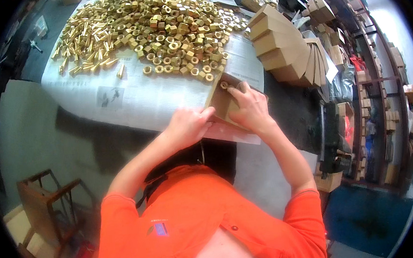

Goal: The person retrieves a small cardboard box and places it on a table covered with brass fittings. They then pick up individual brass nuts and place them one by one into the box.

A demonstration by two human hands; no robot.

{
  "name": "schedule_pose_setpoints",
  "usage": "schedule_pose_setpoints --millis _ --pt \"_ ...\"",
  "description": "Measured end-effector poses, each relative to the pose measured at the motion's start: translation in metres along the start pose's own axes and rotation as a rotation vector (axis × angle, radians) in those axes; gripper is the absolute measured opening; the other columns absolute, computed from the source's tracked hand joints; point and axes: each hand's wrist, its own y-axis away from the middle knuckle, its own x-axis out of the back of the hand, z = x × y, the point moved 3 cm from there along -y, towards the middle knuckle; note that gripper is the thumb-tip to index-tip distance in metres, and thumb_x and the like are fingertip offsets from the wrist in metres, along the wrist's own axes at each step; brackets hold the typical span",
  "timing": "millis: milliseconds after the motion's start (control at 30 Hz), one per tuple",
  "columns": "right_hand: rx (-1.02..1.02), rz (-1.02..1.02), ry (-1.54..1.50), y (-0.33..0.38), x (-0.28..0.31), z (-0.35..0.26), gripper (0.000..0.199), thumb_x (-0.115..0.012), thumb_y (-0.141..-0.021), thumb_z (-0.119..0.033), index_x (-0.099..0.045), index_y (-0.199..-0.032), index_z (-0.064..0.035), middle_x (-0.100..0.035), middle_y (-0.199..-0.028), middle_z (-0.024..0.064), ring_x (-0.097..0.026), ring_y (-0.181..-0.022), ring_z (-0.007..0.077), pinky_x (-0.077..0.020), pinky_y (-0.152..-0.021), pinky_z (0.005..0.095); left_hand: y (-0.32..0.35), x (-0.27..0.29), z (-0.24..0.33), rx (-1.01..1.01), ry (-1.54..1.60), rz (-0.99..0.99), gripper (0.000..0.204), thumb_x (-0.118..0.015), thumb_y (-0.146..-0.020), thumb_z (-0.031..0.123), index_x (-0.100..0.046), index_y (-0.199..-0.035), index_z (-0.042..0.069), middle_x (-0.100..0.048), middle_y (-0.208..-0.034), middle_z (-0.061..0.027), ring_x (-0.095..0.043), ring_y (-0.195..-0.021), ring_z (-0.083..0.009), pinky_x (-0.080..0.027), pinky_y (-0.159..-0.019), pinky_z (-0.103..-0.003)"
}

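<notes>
A small open cardboard box (222, 110) sits at the near right edge of the newspaper-covered table. My left hand (187, 125) is closed on its near left edge, thumb on top. My right hand (251, 108) reaches into the box from the right with fingers apart. Its index fingertip touches a brass nut (224, 85) by the box's far end. Just beyond the box spreads a big heap of brass hex nuts (177, 34). To the left of that heap lie many cone-shaped brass pieces (85, 46). My hands hide part of the box's inside.
A fanned row of folded cardboard boxes (279, 44) stands right of the newspaper (143, 102). Shelving (374, 90) with small boxes lines the right side. A dark metal device (332, 135) stands at the right edge. A wooden chair (50, 209) is at lower left.
</notes>
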Motion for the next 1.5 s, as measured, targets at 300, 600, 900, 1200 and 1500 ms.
schedule_pose_setpoints --millis 300,600,900,1200,1500 --pt "0.067 -0.071 0.094 -0.010 -0.011 0.004 0.058 -0.061 -0.060 -0.016 -0.053 -0.116 -0.0047 -0.054 -0.093 0.0154 -0.056 -0.087 0.0305 -0.0467 -0.075 0.0388 -0.002 -0.002 0.000 -0.009 -0.016 0.043 0.024 -0.063 -0.076 0.016 -0.059 -0.095 0.002 -0.064 -0.074 -0.0130 -0.062 -0.066 -0.0303 -0.048 -0.056 -0.038" --pt "0.034 0.076 -0.116 0.002 0.014 0.014 0.058 -0.060 -0.058 -0.015 -0.056 -0.116 -0.0083 -0.057 -0.087 0.0139 -0.057 -0.080 0.0306 -0.0472 -0.071 0.0374 -0.004 -0.004 0.002 -0.008 0.077 0.092 0.019 -0.065 -0.076 0.015 -0.061 -0.091 0.003 -0.063 -0.072 -0.0130 -0.061 -0.061 -0.0276 -0.048 -0.054 -0.035" --pt "-0.233 0.521 -0.419 0.091 0.015 0.059 0.043 -0.052 -0.053 -0.005 -0.064 -0.095 -0.0002 -0.062 -0.098 0.0158 -0.058 -0.091 0.0296 -0.0455 -0.083 0.0335 -0.015 0.045 -0.049 0.236 0.029 0.237 0.026 -0.067 -0.078 0.015 -0.061 -0.099 0.002 -0.064 -0.075 -0.0114 -0.061 -0.060 -0.0195 -0.046 -0.054 -0.030" --pt "-0.247 0.498 -0.547 0.108 0.004 0.049 0.043 -0.048 -0.053 -0.003 -0.063 -0.093 0.0028 -0.062 -0.099 0.0185 -0.060 -0.093 0.0301 -0.0455 -0.085 0.0333 -0.043 0.029 -0.068 0.257 -0.369 0.180 0.038 -0.064 -0.079 0.026 -0.054 -0.109 0.005 -0.065 -0.089 -0.0130 -0.063 -0.071 -0.0286 -0.049 -0.059 -0.038" --pt "-0.232 0.503 -0.509 0.108 0.013 0.047 0.040 -0.049 -0.053 -0.004 -0.063 -0.090 0.0037 -0.062 -0.094 0.0179 -0.060 -0.089 0.0301 -0.0460 -0.083 0.0322 -0.046 0.028 -0.070 0.275 -0.471 0.157 0.037 -0.063 -0.078 0.025 -0.052 -0.108 0.006 -0.065 -0.082 -0.0108 -0.063 -0.067 -0.0269 -0.048 -0.057 -0.037"
